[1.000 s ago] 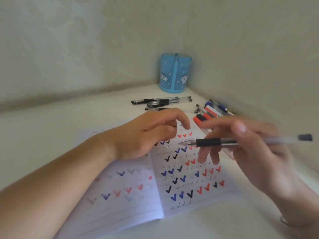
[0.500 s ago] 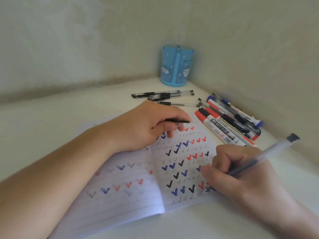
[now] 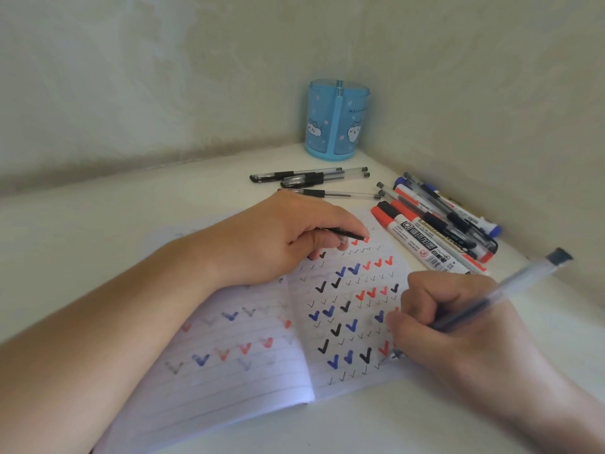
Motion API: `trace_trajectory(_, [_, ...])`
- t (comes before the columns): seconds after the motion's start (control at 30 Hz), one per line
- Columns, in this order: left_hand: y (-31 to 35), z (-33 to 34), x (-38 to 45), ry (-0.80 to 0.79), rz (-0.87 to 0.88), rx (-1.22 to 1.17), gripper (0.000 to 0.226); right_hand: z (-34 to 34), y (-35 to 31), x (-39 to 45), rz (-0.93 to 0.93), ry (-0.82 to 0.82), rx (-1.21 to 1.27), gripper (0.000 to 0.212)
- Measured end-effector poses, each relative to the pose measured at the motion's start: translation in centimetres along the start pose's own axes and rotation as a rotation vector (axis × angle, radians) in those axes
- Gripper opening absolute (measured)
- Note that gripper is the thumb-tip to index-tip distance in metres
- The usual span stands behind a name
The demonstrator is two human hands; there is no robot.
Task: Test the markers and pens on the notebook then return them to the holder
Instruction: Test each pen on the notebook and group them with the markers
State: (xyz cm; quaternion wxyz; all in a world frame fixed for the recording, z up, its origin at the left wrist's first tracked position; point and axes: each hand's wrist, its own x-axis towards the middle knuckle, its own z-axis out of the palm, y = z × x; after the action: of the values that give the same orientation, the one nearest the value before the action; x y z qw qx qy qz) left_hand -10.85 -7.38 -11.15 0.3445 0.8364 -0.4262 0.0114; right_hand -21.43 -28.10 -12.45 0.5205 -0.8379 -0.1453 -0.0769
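On notebook (image 3: 248, 365), right hand (image 3: 458, 326) grip pinching pen (image 3: 501, 290)

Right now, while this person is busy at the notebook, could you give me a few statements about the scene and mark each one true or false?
1. The right hand holds a clear pen with its tip at the notebook. True.
2. The blue holder lies tipped on its side. False: it stands upright in the corner.
3. The left hand grips a thin black pen cap. True.
4. The page shows only black ticks. False: ticks are black, blue and red.
5. The markers lie by the right wall. True.
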Motion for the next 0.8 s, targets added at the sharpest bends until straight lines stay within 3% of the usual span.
trace_trajectory(0.27, [1.1, 0.0, 0.0, 0.047, -0.133, -0.470, 0.023, -0.6, -1.1, 0.4, 0.038, 0.159, 0.298, 0.049])
trace_trajectory(0.37, [1.3, -0.1, 0.1, 0.044, -0.125, -0.577, 0.023, -1.2, -1.0, 0.7, 0.067, 0.141, 0.479, 0.015])
trace_trajectory(0.4, [1.3, -0.1, 0.1, 0.039, -0.115, -0.594, 0.022, -1.4, -0.9, 0.8, 0.079, 0.154, 0.496, 0.009])
trace_trajectory(0.47, [1.3, -0.1, 0.1, 0.022, -0.093, -0.608, 0.020, -1.4, -0.7, 0.8, 0.082, 0.180, 0.485, 0.019])
trace_trajectory(0.8, [1.1, 0.1, 0.2, 0.010, -0.063, -0.526, 0.023, -1.2, -0.7, 0.8, 0.086, 0.257, 0.481, 0.019])
